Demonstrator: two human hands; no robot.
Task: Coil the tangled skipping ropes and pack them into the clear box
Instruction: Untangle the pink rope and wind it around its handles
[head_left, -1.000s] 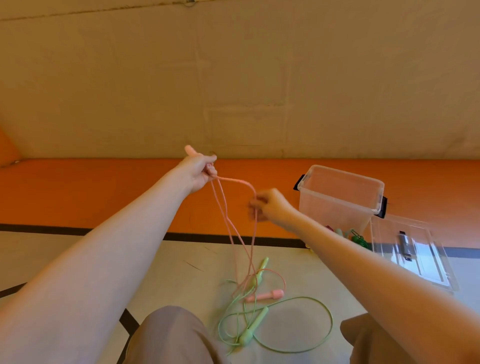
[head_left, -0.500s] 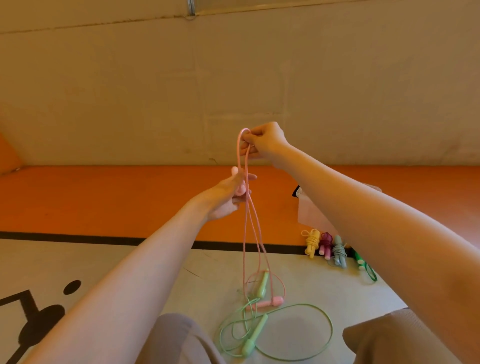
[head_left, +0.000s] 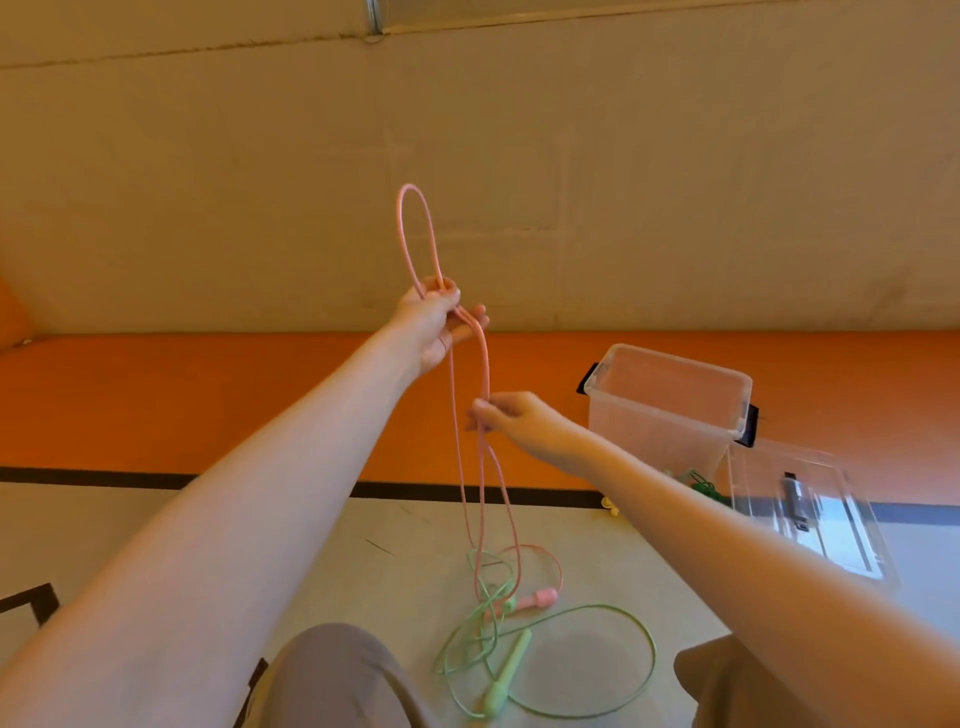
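Pink cord is what I see first: the pink skipping rope (head_left: 485, 364) is lifted off the floor, with a tall narrow loop standing up above the left hand (head_left: 434, 327). That hand's fingers (head_left: 449, 296) are curled round the rope at the base of the loop, and strands run down past its palm. Lower and a little to the right, the right hand (head_left: 511, 418) pinches the hanging strands between thumb and fingertips. From there the rope drops to the pale floor (head_left: 130, 519), where its pink handle (head_left: 537, 598) lies among the loops of a green skipping rope (head_left: 597, 670), whose green handle (head_left: 506, 675) points toward my knees. The two ropes cross each other there; I cannot tell how tightly they are tangled.

I see the clear box (head_left: 670, 400) standing open on the orange strip along the far edge of the floor, at the right, well apart from the ropes. Its clear lid (head_left: 810, 514) lies flat just beside it, nearer the right edge. Something green, possibly another rope, shows at the foot of the box.
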